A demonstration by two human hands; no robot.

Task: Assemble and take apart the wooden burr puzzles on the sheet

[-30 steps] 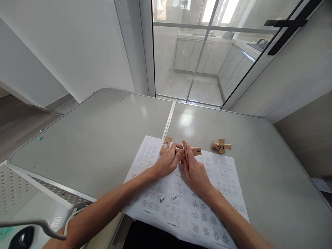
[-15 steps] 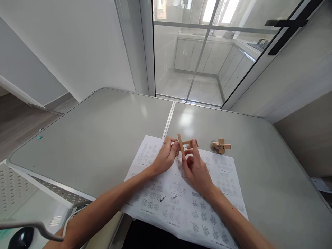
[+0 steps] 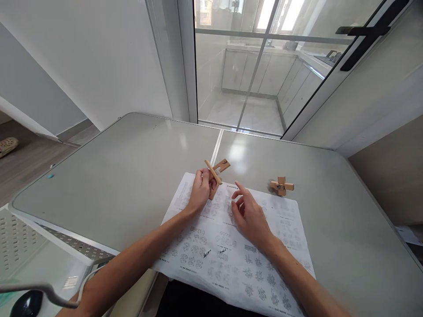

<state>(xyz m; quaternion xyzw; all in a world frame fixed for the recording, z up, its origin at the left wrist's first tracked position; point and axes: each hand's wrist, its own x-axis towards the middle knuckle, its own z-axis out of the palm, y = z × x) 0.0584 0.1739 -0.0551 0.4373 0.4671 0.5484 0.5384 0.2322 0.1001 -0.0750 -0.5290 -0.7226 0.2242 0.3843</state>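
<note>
My left hand [image 3: 200,190] grips several interlocked wooden puzzle pieces [image 3: 214,172] above the top edge of a printed sheet. One flat piece with a dark mark and a notch points up and to the right, crossed by a thin slat; another part hangs down beside my fingers. To the right, my right hand [image 3: 250,214] is apart from the pieces, its fingers loosely curled and spread with nothing between them. A cross-shaped wooden block assembly [image 3: 282,186] with dark markings rests on the table, just beyond the sheet's upper right corner.
The printed sheet [image 3: 231,251], covered in small line diagrams, lies under both forearms. Beneath it is a grey table [image 3: 132,176] with a seam down its middle. A glass door [image 3: 244,79] stands behind the far edge. A patterned shoe [image 3: 8,146] shows on the floor at far left.
My right hand has let go of the wooden pieces. My left hand has drawn them to the left and turned them. A shoe has appeared at the far left.
</note>
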